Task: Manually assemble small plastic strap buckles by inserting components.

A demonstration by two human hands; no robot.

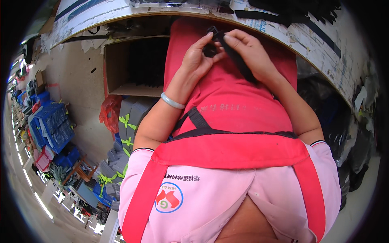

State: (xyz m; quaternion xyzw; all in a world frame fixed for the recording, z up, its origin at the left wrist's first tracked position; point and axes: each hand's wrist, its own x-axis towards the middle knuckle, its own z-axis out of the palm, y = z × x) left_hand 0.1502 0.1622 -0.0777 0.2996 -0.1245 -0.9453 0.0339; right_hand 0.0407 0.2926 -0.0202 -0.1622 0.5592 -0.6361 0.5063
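Both my hands meet above the red apron (239, 109) on my lap, close under the table edge. A black webbing strap (239, 62) is gripped by my right hand (250, 50), its thumb and fingers pressed together. The strap hangs down along the palm onto the apron. Beside it, the fingers of my left hand (197, 56) are closed at a small black piece (212, 30) at the strap's upper end, which looks like a plastic buckle. A dark loop (209, 50) hangs between the hands; its exact form is unclear.
A worktable (283, 38) curves across the top, with black straps (259, 17) on it. An open cardboard box (137, 88) with dark contents stands left of my lap. Below it are a red plastic bag (110, 113) and grey bundles (131, 111) with green ties. Black bags (340, 117) lie right.
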